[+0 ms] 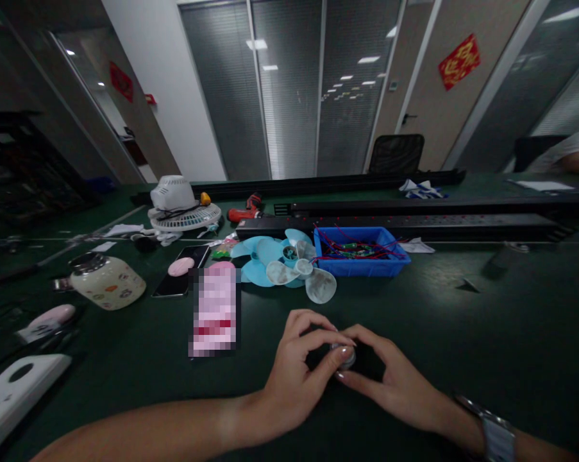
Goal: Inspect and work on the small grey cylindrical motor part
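At centre, blue fan blades [268,249] lie loose, and at lower centre the left hand [293,367] pinches a small round part [350,360], the right hand [397,378] also clasping it by thumb and fingertip, so its handling looks unfinished.

I've got one left hand [296,369] and one right hand [392,382], one small round part [349,359], one blue bin [366,264], one red drill [241,213], one white fan [172,192] and one watch [498,436]. The blue fan blades [258,273] overlap, so I honestly can't count those.
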`<act>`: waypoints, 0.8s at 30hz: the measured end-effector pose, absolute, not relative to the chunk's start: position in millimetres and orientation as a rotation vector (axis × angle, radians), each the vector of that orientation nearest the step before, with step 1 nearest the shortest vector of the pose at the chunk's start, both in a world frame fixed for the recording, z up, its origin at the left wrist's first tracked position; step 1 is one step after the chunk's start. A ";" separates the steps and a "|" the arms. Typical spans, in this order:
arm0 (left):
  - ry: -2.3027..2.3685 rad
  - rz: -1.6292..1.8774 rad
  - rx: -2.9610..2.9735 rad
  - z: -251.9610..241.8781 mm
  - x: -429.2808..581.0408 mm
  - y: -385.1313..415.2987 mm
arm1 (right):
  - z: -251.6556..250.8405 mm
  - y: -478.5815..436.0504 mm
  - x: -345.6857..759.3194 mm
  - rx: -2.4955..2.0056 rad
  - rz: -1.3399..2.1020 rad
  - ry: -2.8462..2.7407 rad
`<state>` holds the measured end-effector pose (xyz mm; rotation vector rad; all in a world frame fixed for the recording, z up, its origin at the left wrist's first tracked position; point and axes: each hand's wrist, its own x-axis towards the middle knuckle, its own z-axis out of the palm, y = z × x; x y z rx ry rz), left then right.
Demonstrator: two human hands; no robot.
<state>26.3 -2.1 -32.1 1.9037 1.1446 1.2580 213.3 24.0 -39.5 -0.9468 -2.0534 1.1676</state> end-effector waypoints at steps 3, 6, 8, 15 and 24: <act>1.153 1.307 1.902 -29.7 25.0 -0.3 | -39.7 23.7 214.6 -0.969 1.155 -2.048; 1.191 1.332 1.905 -24.6 21.0 0.6 | -40.8 23.8 216.5 -0.989 1.149 -2.051; 1.222 1.292 1.904 -21.5 15.9 0.2 | -41.0 23.7 217.2 -0.990 1.157 -2.048; 1.330 1.082 1.891 -33.7 -2.7 -1.9 | -40.2 23.5 216.1 -1.022 1.176 -2.041; 1.419 0.951 2.023 -43.5 -2.1 -1.8 | -43.2 24.3 216.1 -0.994 1.141 -2.044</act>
